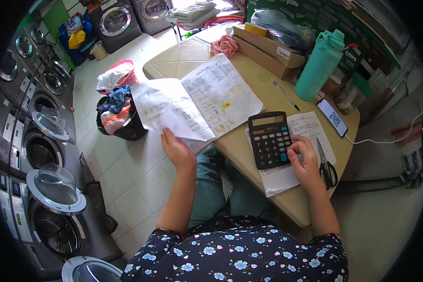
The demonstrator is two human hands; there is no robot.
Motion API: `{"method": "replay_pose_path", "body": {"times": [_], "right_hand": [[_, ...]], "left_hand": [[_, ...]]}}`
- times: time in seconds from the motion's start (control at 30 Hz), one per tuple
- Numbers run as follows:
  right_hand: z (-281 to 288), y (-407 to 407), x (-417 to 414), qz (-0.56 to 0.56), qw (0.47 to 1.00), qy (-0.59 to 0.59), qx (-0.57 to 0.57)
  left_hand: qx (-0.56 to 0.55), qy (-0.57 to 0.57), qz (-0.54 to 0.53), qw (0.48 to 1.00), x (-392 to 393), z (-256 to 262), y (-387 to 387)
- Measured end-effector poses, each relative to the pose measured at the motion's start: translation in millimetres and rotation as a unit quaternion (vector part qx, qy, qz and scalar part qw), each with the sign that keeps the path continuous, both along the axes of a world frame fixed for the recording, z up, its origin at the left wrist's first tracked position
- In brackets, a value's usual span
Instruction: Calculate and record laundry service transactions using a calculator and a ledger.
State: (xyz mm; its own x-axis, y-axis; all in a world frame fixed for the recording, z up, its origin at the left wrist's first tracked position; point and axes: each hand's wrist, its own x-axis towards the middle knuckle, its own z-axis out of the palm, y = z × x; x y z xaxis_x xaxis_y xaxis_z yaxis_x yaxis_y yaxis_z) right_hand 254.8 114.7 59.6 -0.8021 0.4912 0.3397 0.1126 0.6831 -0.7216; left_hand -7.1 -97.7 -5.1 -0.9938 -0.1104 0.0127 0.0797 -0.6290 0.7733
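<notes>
An open notebook (216,95) with handwritten pages lies partly on the table, its left side jutting past the edge. My left hand (178,149) grips the lower edge of its left pages, which are lifted and slightly curled. My right hand (303,158) rests at the right side of a black desk calculator (269,141), fingers bent near its keys and holding nothing that I can see. Under the calculator are handwritten sheets (303,123). Black-handled scissors (326,167) lie just right of my right hand, partly over the paper.
A pen (285,95), a teal bottle (320,65), a charging phone (332,118) and a cardboard box (268,53) occupy the table (243,155). Laundry baskets (121,123) stand on the floor to the left. Beyond them are front-loading washing machines (56,225), several with doors swung out.
</notes>
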Motion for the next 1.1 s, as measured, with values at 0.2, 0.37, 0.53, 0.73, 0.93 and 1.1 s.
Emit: {"method": "replay_pose_path", "body": {"times": [0.2,0.37,0.53,0.73,0.93,1.1], "right_hand": [[1.1,-3.9,-1.0,-0.009,1.000,-0.006,-0.016],[-5.4,-2.1,-1.2,-0.024,1.000,-0.007,-0.017],[-7.1,-1.6,-2.2,-0.018,0.999,-0.002,-0.032],[1.3,-1.5,-1.1,-0.008,0.999,0.017,-0.036],[-6.0,0.1,3.9,-0.004,1.000,-0.008,-0.022],[-4.0,-1.1,3.0,-0.002,1.000,0.003,-0.013]], "left_hand": [[-0.059,-0.068,0.042,0.995,6.0,-43.0,-44.3],[-0.256,0.168,0.186,0.933,16.3,23.5,-44.8],[-0.418,0.426,-0.033,0.802,-0.9,74.6,-0.5],[-0.689,0.355,-0.209,0.597,-10.2,22.7,1.7],[-0.650,0.382,-0.262,0.602,-2.4,8.4,-26.1],[-0.696,0.342,-0.148,0.614,13.0,-10.8,-16.3]]}}
